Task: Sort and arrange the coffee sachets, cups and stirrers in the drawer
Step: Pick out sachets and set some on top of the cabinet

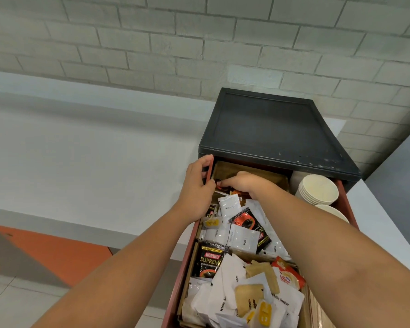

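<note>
Bracing an open drawer [188, 256] on a pale counter [81, 150], a person sorts coffee supplies with both hands at its far end, close under the dark cabinet [270, 129]. The left hand [195, 185] clasps the drawer's left wall, thumb inside and fingers outside. The right hand [244, 183] lies palm down just beside it, its arm crossing the drawer on a slant from near right to far left. Its fingers curl onto dark sachets [234, 193] tucked in the far-left corner. The knuckles hide whether anything is actually pinched, so that cannot be told.

The drawer's long axis runs straight away from the person. Loose sachets [244, 240], white, black and tan, are heaped along most of its length, lying at all angles. Cups [317, 190] sit nested on their side in the far-right part, across the drawer's width from the working fingers. No stirrers can be picked out for certain.

The next move likely turns on that far-left corner. The dark sachets there lie directly under the right fingertips and touch, or nearly touch, the left palm. The left hand sits nearer by position, yet it is taken up with steadying. A lift would probably fall to the right hand, drawn back along its own slant over the heap.
</note>
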Available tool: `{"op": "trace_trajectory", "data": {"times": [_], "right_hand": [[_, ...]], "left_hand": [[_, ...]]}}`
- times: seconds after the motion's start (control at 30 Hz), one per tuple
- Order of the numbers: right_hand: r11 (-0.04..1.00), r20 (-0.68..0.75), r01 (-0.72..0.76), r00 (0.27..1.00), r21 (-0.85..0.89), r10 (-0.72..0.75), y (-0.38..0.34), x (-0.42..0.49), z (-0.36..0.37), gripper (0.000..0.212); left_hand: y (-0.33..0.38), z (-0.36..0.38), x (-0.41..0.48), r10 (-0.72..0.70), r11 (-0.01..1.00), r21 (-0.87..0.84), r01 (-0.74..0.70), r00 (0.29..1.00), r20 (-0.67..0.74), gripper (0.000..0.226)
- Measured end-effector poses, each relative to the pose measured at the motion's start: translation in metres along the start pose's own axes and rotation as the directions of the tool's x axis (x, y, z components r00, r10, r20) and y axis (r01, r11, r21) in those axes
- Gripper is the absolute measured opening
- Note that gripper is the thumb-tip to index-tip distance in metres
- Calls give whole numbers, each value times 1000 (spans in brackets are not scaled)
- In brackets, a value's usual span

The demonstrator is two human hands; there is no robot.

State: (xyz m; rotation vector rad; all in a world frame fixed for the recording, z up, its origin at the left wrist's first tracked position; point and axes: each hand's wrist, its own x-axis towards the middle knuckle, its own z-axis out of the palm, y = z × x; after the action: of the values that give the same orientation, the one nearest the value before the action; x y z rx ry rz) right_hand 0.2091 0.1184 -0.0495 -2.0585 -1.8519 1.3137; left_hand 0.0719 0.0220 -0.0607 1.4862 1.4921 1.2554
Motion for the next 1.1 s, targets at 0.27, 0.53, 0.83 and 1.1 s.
{"op": "trace_trajectory", "data": {"times": [0.27,0.53,0.83,1.1], "right_hand": [[1000,122,4,993,-22,-1,-7,-4,-2,38],[994,219,17,975,107,-41,-6,-9,-7,47],[960,167,256,948,110,-272,1,-22,-9,43],[797,228,490,871,-353,-435,20,-80,-7,18]], "left_hand": [[0,1,0,-4,1000,-11,4,1000,-4,57],[1,1,0,-1,1000,-2,1,1000,-7,57],[3,0,0,3,1000,-25,-4,1000,-20,56],[8,-2,-5,14,997,-75,-15,1000,-20,56]]}}
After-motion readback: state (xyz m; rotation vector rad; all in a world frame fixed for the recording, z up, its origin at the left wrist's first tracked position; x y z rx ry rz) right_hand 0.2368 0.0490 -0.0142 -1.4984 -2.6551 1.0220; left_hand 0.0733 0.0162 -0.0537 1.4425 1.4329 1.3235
